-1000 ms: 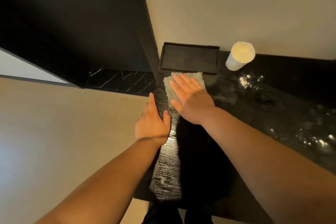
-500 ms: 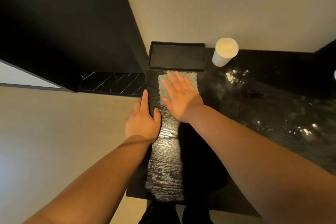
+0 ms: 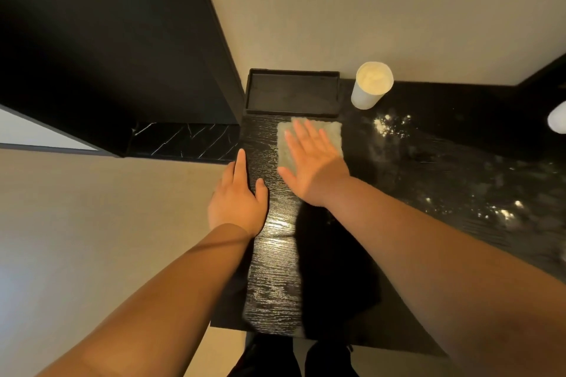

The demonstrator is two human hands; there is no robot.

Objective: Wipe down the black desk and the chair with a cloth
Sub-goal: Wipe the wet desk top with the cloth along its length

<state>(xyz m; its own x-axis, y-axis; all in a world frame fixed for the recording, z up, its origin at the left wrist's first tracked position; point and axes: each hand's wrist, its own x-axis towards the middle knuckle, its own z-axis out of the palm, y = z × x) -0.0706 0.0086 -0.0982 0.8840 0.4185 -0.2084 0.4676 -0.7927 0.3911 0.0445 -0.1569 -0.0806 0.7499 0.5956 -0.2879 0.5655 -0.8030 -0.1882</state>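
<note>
Right hand (image 3: 312, 162) lies flat, fingers straight, on the limp cloth (image 3: 332, 131) near the back-left corner of the black desk (image 3: 275, 254), probably best driven under the palm, while the left hand (image 3: 237, 199), fingers relaxed, rests on the left edge.

The left hand (image 3: 235, 205) and right hand (image 3: 312, 168) are bare, as are both forearms. Beneath the near edge of the black desk (image 3: 275, 285), the legs (image 3: 266, 358) wear black; the garment is unclear.

A furnished room, home or hotel-like: black wood-grain table (image 3: 275, 254) against a beige wall (image 3: 382, 9), black rectangular tray (image 3: 292, 92) and white cylindrical container (image 3: 366, 98) at its far edge, beige floor (image 3: 92, 223) left.
</note>
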